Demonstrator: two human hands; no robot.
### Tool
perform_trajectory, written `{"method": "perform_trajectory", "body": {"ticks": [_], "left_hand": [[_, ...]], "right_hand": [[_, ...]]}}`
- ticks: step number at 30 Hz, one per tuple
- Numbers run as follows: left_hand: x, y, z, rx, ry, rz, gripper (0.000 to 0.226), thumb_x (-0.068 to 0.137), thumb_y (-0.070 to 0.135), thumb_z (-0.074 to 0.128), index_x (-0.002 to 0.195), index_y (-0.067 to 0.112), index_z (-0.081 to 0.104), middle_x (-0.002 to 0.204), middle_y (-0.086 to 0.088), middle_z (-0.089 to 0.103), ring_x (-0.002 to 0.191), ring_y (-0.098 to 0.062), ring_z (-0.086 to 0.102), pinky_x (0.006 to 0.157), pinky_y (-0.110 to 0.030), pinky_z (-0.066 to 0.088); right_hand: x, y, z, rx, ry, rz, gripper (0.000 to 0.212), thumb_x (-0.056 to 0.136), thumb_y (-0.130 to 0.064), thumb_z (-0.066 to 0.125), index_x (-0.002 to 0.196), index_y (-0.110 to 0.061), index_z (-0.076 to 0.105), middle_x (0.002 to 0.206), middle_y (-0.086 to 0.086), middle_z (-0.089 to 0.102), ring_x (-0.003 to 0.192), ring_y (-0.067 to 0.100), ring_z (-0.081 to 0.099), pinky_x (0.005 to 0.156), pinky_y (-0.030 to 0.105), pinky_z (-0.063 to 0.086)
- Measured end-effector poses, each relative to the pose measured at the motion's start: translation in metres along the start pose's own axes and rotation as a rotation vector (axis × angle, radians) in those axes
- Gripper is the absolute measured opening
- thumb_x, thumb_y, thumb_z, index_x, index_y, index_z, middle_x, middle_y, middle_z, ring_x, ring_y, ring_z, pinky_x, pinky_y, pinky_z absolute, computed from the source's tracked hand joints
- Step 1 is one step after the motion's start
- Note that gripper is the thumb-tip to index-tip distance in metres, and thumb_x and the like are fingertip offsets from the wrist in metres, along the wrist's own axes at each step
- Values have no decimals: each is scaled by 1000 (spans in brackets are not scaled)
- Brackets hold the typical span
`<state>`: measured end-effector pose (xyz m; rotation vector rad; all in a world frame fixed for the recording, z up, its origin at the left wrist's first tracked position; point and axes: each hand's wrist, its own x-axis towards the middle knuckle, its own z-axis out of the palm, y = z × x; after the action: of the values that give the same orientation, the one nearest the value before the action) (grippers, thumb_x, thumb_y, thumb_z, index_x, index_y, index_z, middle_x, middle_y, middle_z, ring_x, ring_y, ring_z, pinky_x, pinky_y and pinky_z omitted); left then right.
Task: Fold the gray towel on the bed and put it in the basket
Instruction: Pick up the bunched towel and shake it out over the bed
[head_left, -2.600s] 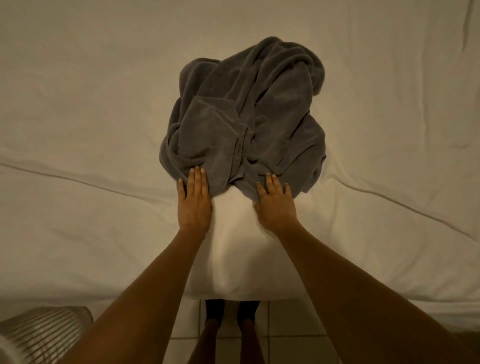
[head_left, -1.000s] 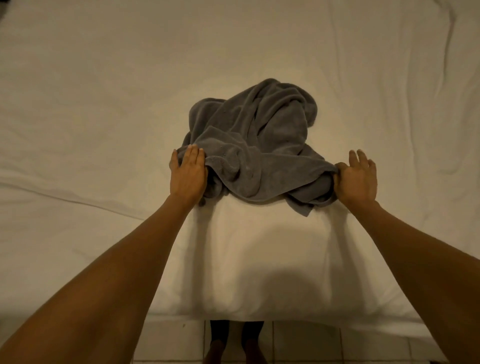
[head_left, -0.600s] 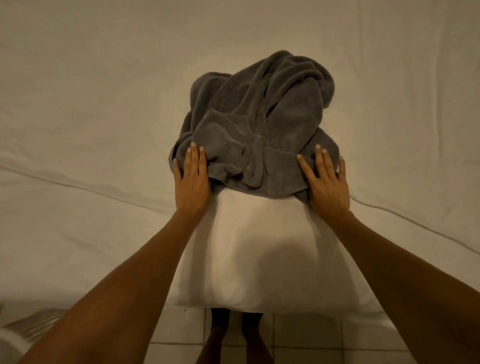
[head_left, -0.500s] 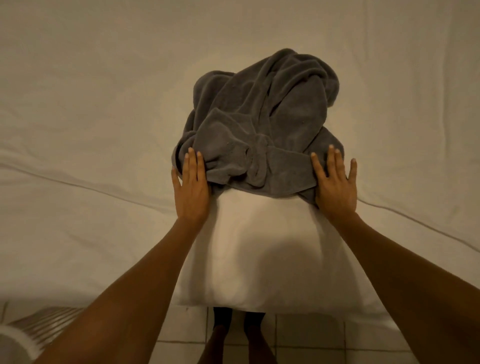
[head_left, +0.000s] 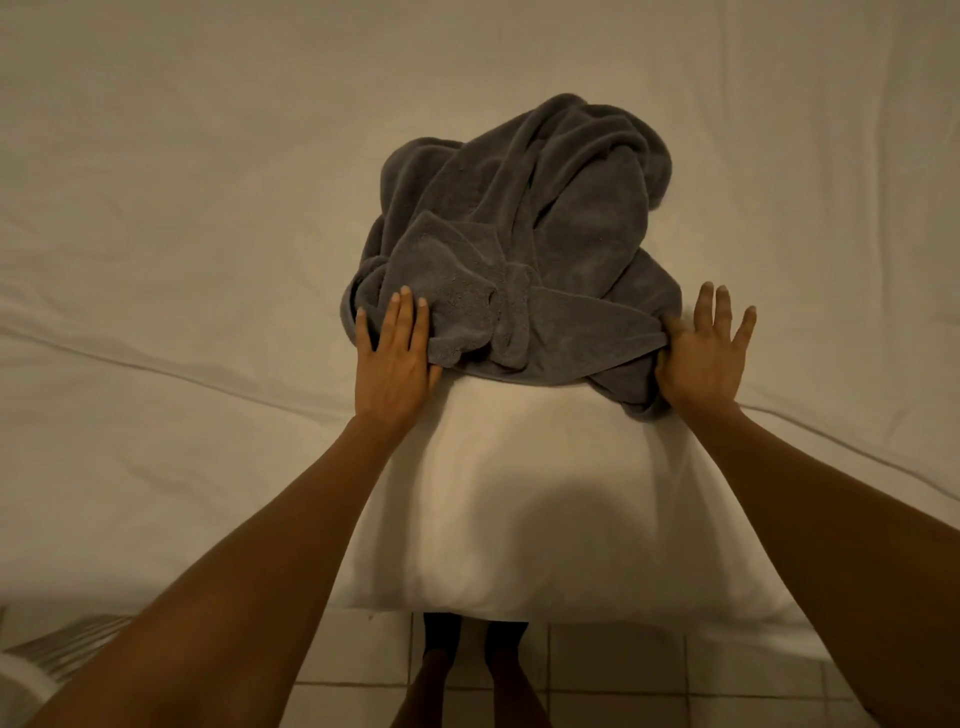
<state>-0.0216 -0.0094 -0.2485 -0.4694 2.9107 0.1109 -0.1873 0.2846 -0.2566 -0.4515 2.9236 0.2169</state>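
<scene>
The gray towel lies crumpled in a heap on the white bed, straight ahead of me. My left hand rests flat on the towel's near left edge, fingers on top and thumb tucked under the cloth. My right hand is at the near right corner, fingers spread. A stretched fold of the towel is bunched against its thumb. A ribbed basket shows only partly at the bottom left, behind my left forearm.
A white pillow-like bulge of bedding lies between the towel and the bed's near edge. Creased sheet spreads to both sides. Below the edge are a tiled floor and my feet.
My right hand slid outward along the towel's near edge to its right corner, stretching a fold with it. The left hand stayed on the left edge. The view shifted slightly.
</scene>
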Motion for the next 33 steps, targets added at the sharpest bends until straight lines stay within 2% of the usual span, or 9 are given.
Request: {"method": "perform_trajectory", "body": {"ticks": [6, 9, 12, 17, 19, 24, 27, 29, 33], "left_hand": [[18, 6, 4, 32, 34, 34, 79, 93, 61, 31, 152, 21, -4, 161, -15, 0, 149, -29, 4, 117, -54, -3], [22, 12, 3, 10, -3, -3, 76, 95, 59, 28, 152, 22, -6, 161, -14, -4, 149, -29, -1, 117, -54, -7], [27, 16, -5, -11, -14, 7, 75, 96, 58, 25, 151, 20, -9, 161, -12, -7, 149, -27, -4, 117, -55, -8], [28, 12, -11, 55, -121, 46, 81, 96, 55, 33, 151, 15, -10, 161, -11, -7, 149, -25, -5, 119, -57, -6], [15, 12, -47, 33, -61, 47, 75, 98, 49, 32, 151, 12, -8, 161, -10, -4, 150, -22, -4, 120, -56, -4], [3, 5, -56, -14, -18, 66, 63, 101, 36, 27, 152, 8, 2, 161, -12, 4, 150, -22, 3, 120, -44, -8], [-9, -1, -86, -35, 42, 54, 59, 102, 28, 28, 152, 7, 5, 161, -14, 7, 150, -24, 6, 119, -40, -7], [-17, -4, -102, -110, 43, 29, 57, 102, 24, 29, 152, 8, 6, 161, -13, 7, 150, -24, 6, 120, -40, -3], [-37, -6, -137, -205, 55, 12, 59, 102, 25, 35, 152, 8, 9, 161, -12, 10, 149, -23, 8, 121, -38, 2]], "right_hand": [[1, 4, 13, 18, -3, -72, 51, 97, -38, 42, 146, -25, 32, 157, 24, 6, 146, 36, 2, 115, 56, -2], [-3, 11, 18, 21, -50, 0, 55, 97, -42, 38, 148, -26, 26, 157, 24, 3, 146, 35, -1, 116, 58, -2], [-1, 23, 12, 65, -109, 130, 47, 98, -38, 36, 143, -26, 38, 157, 25, 0, 146, 36, -4, 116, 58, -2], [2, 9, -1, 104, -41, -2, 42, 99, -31, 39, 140, -25, 43, 156, 25, 9, 146, 36, 3, 115, 55, -1], [-8, 6, -44, 149, 50, -48, 43, 99, -31, 38, 141, -22, 42, 155, 24, 16, 146, 36, 8, 116, 53, 1], [-23, -12, -55, 184, 75, -85, 44, 99, -29, 39, 142, -19, 40, 154, 21, 24, 145, 35, 13, 117, 51, 3], [-35, -7, -91, 204, 150, -60, 44, 100, -30, 41, 142, -18, 39, 154, 18, 26, 146, 34, 12, 117, 47, 0], [-46, -7, -116, 257, 184, -62, 42, 99, -26, 41, 140, -16, 43, 151, 17, 33, 144, 33, 18, 118, 47, 5], [-77, -12, -163, 506, 233, -54, 38, 98, -20, 44, 133, -10, 52, 138, 18, 51, 133, 35, 41, 106, 49, 37]]}}
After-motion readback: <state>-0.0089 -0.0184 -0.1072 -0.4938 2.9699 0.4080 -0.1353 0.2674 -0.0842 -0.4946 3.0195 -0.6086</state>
